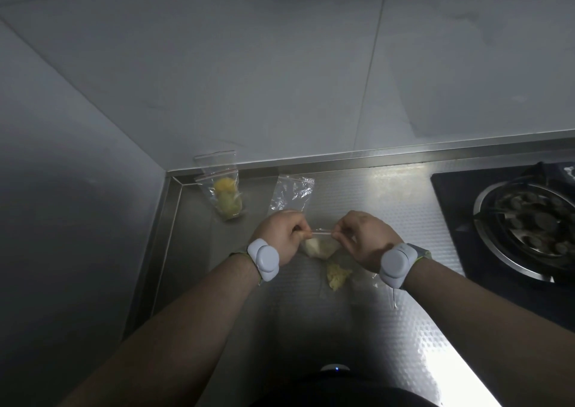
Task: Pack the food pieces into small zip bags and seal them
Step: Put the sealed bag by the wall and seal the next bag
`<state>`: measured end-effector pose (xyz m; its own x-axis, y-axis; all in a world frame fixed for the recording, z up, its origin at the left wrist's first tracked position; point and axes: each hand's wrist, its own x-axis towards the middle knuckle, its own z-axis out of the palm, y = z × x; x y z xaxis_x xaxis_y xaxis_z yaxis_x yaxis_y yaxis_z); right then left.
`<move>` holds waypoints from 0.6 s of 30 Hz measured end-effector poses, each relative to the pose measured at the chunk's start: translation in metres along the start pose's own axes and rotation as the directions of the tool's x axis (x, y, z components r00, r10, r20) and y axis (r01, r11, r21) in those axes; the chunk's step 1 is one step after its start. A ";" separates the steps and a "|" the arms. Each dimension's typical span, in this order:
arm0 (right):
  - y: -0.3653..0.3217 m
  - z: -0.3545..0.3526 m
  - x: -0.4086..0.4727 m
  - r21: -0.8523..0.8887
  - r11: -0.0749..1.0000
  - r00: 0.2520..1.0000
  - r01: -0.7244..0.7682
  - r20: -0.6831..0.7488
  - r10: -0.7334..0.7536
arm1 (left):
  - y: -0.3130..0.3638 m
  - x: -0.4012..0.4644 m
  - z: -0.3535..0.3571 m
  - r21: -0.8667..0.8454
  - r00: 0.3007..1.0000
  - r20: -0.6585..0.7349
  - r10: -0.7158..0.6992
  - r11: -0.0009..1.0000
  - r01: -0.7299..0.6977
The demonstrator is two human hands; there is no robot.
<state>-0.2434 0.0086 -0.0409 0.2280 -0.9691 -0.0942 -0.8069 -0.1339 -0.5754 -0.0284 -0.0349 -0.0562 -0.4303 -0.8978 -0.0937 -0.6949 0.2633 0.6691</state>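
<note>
Both forearms are reaching forward over the steel surface (389, 313), each wrist carrying a pale band. Left hand (281, 235) and right hand (365, 240) are each pinching one end of the zip strip of a bag (320, 246) held just above the surface's middle, a pale food piece inside it. Each grip is clamped on the strip. To seal well, the person is probably best keeping the strip taut and level while running pinched fingers along it, pressing air out first. A loose piece (337, 276) is lying just below the bag. An empty bag (291, 193) is lying behind the hands; a filled bag (225, 196) is leaning at the far left corner. A burner (529, 223) is sitting by the right edge.
</note>
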 end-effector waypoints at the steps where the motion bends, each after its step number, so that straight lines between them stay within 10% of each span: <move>1: 0.002 -0.001 -0.001 -0.001 1.000 1.000 0.003 -0.002 -0.003 | 0.000 0.000 -0.001 -0.004 1.000 -0.001 -0.005 1.000 0.005; 18: 0.015 -0.007 -0.008 -0.022 0.999 0.999 -0.045 -0.026 0.044 | -0.001 0.000 -0.006 0.026 0.998 0.026 -0.051 0.998 0.050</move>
<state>-0.2612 0.0126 -0.0431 0.1775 -0.9792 -0.0983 -0.8279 -0.0946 -0.5529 -0.0247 -0.0369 -0.0525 -0.4095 -0.9004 -0.1470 -0.7305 0.2271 0.6441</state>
